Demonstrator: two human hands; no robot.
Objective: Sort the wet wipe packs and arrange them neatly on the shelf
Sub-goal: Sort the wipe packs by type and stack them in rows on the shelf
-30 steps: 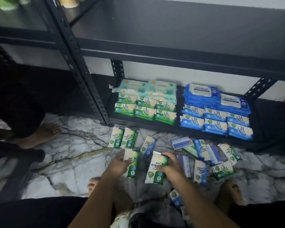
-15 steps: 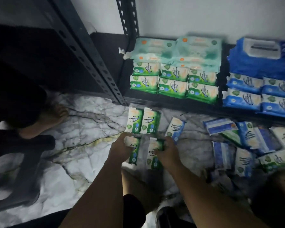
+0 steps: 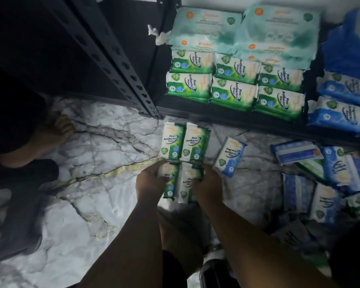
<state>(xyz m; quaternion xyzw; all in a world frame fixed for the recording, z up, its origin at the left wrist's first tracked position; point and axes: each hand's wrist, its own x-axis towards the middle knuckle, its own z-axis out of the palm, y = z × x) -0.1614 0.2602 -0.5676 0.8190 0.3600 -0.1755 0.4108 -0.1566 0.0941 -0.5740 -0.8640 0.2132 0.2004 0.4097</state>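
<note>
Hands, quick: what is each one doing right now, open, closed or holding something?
Left hand: closed, gripping the left green pack on the floor.
Right hand: closed, gripping the right green pack beside it.

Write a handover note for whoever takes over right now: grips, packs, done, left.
Now: left grip holds a first pine pack, right grip a second pine pack, side by side.
On the floor: two more pine packs just ahead, a blue pack beside them, a mixed pile to the right.
Done: green rows, teal stacks and blue rows on the shelf.
Left: shelve all floor packs by colour.
</note>
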